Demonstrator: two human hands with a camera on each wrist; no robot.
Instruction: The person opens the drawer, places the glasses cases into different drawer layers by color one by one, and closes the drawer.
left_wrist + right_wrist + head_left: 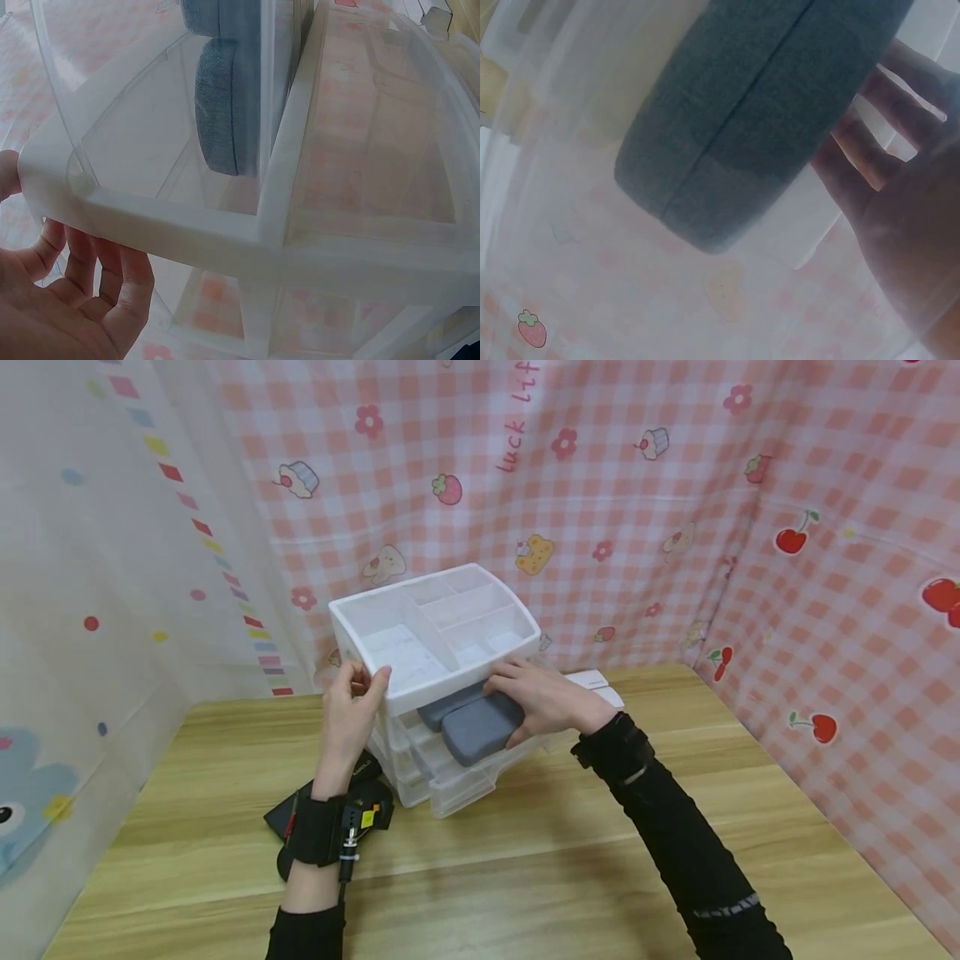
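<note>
A white desktop organizer (457, 681) with a divided top tray and clear drawers stands on the table. Its upper clear drawer (461, 789) is pulled out. My left hand (347, 718) grips the organizer's front left top corner; in the left wrist view the thumb and the curled fingers lie on either side of the white frame. With my right hand (551, 695) I hold a dark grey rounded case (480, 731) at the front of that drawer, fingers on its top and right side. A second grey case (442, 708) lies behind it, partly under the top tray.
Black objects (279, 817) lie on the wooden table (525, 893) behind my left wrist. A white flat item (588, 679) shows behind the organizer on the right. Patterned cloth (450, 527) hangs close behind and along both sides.
</note>
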